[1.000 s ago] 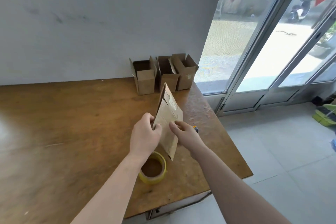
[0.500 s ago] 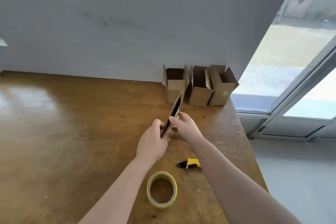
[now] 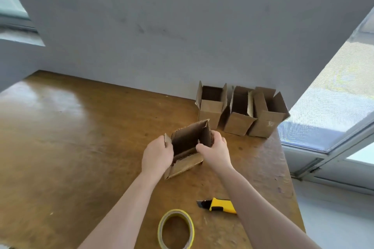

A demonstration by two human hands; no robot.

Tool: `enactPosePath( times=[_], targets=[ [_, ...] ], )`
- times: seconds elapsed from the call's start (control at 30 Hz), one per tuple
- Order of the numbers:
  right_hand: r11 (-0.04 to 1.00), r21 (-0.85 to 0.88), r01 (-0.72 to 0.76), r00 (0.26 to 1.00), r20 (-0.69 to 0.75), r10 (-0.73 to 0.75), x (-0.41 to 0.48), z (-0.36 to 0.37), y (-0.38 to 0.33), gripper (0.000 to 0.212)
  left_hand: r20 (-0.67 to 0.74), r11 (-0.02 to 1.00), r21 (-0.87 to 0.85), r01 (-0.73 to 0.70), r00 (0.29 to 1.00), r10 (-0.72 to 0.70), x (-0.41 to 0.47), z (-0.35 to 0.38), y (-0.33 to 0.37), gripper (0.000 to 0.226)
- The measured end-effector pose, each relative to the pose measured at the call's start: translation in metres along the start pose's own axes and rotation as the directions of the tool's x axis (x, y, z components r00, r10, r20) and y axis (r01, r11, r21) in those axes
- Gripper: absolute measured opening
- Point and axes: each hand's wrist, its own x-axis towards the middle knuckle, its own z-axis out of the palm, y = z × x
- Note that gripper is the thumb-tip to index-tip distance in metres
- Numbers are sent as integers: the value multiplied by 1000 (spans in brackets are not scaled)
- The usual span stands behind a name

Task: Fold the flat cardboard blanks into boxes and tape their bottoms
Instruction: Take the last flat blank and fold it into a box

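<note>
Window: at the far left a pane and sill [image 3: 12, 12] sit in the grey wall [image 3: 162, 36], above the table's far left corner.
Table: we see a broad stretch of brown wood [image 3: 66, 147] running from its left edge to our hands, with the far edge meeting the wall.
Left hand: our left hand [image 3: 156, 154] grips the left wall of the blank, fingers curled round its edge.
Blank: the cardboard blank [image 3: 188, 141] is opened into a square tube, mouth facing us, over the middle of the table. We cannot tell whether it rests on the wood. Its far corner overlaps the left box in our view.
Right hand: our right hand [image 3: 216, 151] pinches the right wall, with the thumb inside and the fingers behind.
Tape roll: a yellow roll [image 3: 176, 228] lies flat between our forearms, cut off by the picture's lower edge.
Knife: a yellow cutter [image 3: 217, 205] lies just right of the roll, its tail hidden under our right forearm.
Boxes: the left box [image 3: 211, 110], middle box [image 3: 238, 121] and right box [image 3: 265, 123] stand upright by the wall, touching, with flaps up. The right one stands at the table's right edge.
Door: glass panels [image 3: 334, 107] rise beyond that edge.
</note>
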Motion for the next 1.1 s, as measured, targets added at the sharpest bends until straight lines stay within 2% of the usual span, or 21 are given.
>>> enactPosePath(
  times=[0.1, 0.17, 0.23, 0.37, 0.43, 0.57, 0.63, 0.7, 0.8, 0.9, 1.03, 1.1],
  targets=[
    [962, -213, 173, 979, -71, -191, -9, 4, 2, 46, 27, 999, 1, 33, 999, -33, 8, -11, -2, 31],
    [915, -276, 294, 951, -17, -310, -16, 9, 2, 35, 40, 999, 20, 40, 998, -41, 13, -16, -5, 32],
    [893, -295, 340, 935, 10, -353, -19, 13, -1, 32, 58, 998, 43, 46, 997, -48, 18, -21, -10, 31],
    [883, -299, 362, 924, -9, -382, -23, 14, -8, 39, 116, 997, 69, 42, 992, -50, 31, -30, -21, 28],
    [845, -374, 381, 919, 57, -389, -24, 14, -9, 43, 124, 994, 91, 59, 990, -71, 35, -32, -26, 26],
    [769, -510, 386, 922, 198, -332, -24, 15, -11, 71, 131, 997, 42, 66, 989, -71, 37, -33, -33, 33],
    [763, -529, 372, 928, 229, -294, -22, 13, -10, 79, 107, 999, 16, 36, 993, -38, 35, -30, -35, 28],
    [760, -534, 370, 928, 251, -276, -20, 12, -8, 80, 39, 999, -38, -7, 999, 9, 30, -27, -40, 33],
    [769, -511, 384, 923, 243, -299, -19, 13, -4, 70, -50, 964, -208, -164, 986, 157, 17, -23, -53, 38],
    [788, -467, 402, 916, 215, -339, -19, 15, 0, 61, -76, 902, -288, -322, 946, 314, 3, -21, -67, 57],
    [786, -451, 423, 905, 179, -385, -20, 19, -1, 59, 46, 899, -222, -377, 917, 395, -6, -20, -77, 96],
    [785, -442, 434, 900, 188, -393, -20, 21, -2, 56, 139, 907, -101, -409, 897, 420, -4, -19, -78, 98]
  ],
)
